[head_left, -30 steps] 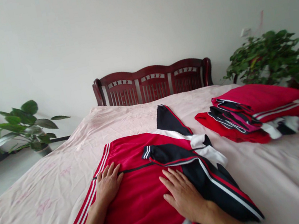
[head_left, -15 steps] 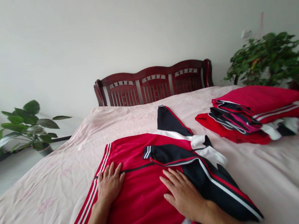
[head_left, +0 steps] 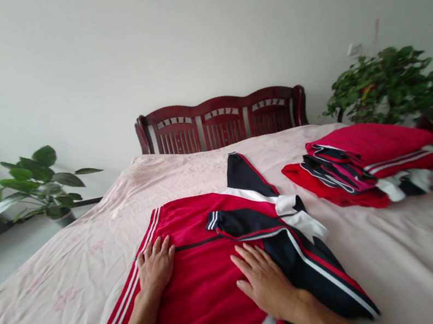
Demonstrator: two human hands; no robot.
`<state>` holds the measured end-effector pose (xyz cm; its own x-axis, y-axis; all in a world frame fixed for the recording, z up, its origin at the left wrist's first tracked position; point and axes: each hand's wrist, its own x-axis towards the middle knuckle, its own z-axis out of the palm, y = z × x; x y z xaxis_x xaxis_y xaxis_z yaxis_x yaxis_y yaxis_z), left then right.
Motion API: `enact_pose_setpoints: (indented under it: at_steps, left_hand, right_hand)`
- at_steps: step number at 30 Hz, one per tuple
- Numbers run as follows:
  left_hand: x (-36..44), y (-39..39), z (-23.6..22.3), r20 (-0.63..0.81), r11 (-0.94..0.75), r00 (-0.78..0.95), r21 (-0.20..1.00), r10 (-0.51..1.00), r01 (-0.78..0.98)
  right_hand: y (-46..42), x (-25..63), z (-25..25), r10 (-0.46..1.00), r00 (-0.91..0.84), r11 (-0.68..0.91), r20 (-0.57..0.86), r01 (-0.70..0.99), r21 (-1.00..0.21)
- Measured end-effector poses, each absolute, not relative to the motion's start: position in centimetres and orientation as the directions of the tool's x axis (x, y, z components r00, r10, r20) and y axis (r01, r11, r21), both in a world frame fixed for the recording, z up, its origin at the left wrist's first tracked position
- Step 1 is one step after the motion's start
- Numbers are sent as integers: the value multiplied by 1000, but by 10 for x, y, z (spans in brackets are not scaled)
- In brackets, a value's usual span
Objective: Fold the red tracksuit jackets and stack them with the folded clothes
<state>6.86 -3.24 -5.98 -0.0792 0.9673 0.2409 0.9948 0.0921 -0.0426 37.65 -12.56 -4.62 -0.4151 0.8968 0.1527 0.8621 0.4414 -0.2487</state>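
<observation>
A red, navy and white track jacket lies spread on the bed, its white collar toward the right. One navy sleeve is folded back across the red body; the other sleeve points away toward the headboard. My left hand rests flat on the jacket's left edge, over the white-striped hem band, fingers stretched out. My right hand lies flat with fingers spread where the red body meets the navy shoulder. Neither hand grips the cloth. The jacket's near edge runs out of view at the bottom.
A pile of folded red and navy clothes sits at the right of the bed. Pink floral bedding covers the bed, with a dark wooden headboard behind. Potted plants stand at left and right.
My left hand has slid slightly left and back toward me over the striped edge. The right hand and the jacket look the same.
</observation>
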Motion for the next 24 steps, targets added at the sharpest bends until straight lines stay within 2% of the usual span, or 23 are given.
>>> enact_pose_setpoints:
  at_steps: [5,8,12,24]
  left_hand:
    - [66,-30,-65,247,49,-28,-79,969,996]
    - [63,-29,-70,255,-82,105,-97,961,992]
    - [61,-29,-74,258,-237,243,-55,935,970]
    - [72,-27,-74,235,-72,86,-66,968,995]
  right_hand:
    - [-125,377,-46,897,-416,441,146,862,-251]
    - [-125,377,-46,896,-419,443,146,862,-248]
    - [-124,377,-47,895,-417,444,157,861,-246]
    - [-124,378,-48,895,-420,445,150,862,-242]
